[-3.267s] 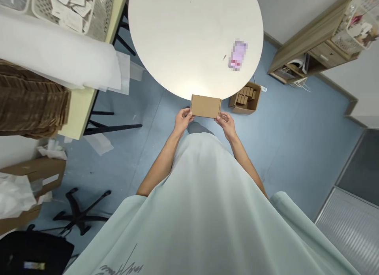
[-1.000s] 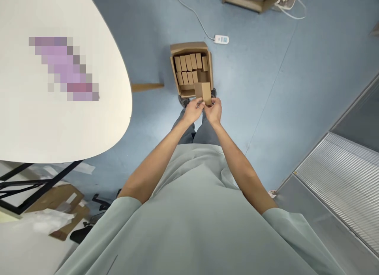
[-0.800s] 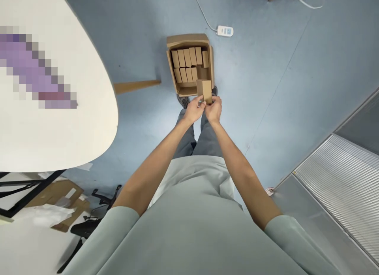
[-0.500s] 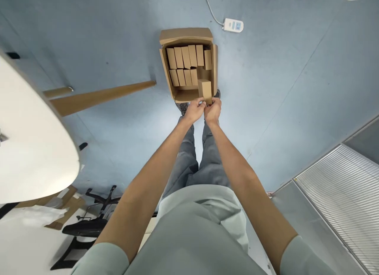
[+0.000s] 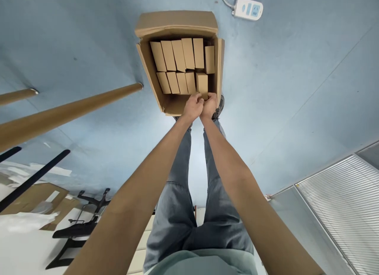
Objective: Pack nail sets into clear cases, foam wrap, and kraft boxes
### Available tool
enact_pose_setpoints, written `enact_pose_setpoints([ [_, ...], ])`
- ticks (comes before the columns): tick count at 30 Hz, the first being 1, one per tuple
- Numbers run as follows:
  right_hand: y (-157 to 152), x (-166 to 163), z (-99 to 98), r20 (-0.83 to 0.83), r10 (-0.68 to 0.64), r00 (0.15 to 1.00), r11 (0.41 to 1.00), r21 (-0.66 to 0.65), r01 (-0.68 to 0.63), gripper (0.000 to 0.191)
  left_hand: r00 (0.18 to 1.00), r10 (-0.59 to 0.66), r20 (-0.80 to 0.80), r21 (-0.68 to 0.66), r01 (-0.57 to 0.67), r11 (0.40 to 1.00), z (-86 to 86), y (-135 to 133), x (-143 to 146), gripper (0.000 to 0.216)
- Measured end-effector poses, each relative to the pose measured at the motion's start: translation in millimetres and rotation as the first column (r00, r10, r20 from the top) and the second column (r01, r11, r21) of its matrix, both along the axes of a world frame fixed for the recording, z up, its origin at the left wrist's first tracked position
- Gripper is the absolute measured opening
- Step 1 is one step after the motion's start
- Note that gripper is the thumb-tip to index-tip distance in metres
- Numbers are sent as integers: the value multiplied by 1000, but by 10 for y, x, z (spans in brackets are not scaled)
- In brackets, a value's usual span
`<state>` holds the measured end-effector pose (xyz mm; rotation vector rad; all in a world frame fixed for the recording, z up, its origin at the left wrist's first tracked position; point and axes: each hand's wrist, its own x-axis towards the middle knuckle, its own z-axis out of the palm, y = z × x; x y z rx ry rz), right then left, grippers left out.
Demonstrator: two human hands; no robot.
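Note:
An open cardboard carton (image 5: 176, 21) stands on the floor at my feet, its flaps folded out. Inside it, several small brown boxes (image 5: 178, 53) stand in two rows. Between them my left hand (image 5: 194, 106) and my right hand (image 5: 209, 105) grip one more small cardboard box (image 5: 202, 84) by its near end. That box is inside the carton, at the right end of the nearer row. Both hands are closed, fingertips partly hidden behind the box and each other. A strip along the carton's near side shows its bare bottom.
A white power strip (image 5: 248, 9) with a cable lies on the blue floor beyond the carton's right corner. Wooden table legs (image 5: 74, 109) slant in from the left. A black chair base (image 5: 94, 202) and flattened cardboard (image 5: 44, 198) are at lower left.
Both hands have lowered the small box from above the carton's near right edge into the row. My view has come closer to the carton, and the white tabletop has left the picture.

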<state>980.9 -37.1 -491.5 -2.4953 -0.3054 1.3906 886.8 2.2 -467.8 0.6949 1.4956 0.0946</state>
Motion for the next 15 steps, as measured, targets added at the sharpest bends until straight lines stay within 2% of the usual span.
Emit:
enact_pose_setpoints([
  [5,148,-54,-559,19,-7,1000,999,-34,7,28,1000,25,12,4,-25,1000,-542,54,23,26],
  [8,210,-29,-846,16,97,995,988,-123,-94,29,999,32,-3,-36,-32,999,-710,37,61,25],
  [10,216,19,-957,-37,159,987,972,-171,-163,29,999,51,-4,-60,-51,997,-702,5,83,27],
  [12,175,85,-957,-92,175,980,968,-168,-189,30,997,72,-1,-53,-72,996,-586,-42,97,29],
  [15,43,189,-705,-168,140,976,988,-38,-149,39,996,86,-5,-30,-86,996,-237,-125,103,32],
])
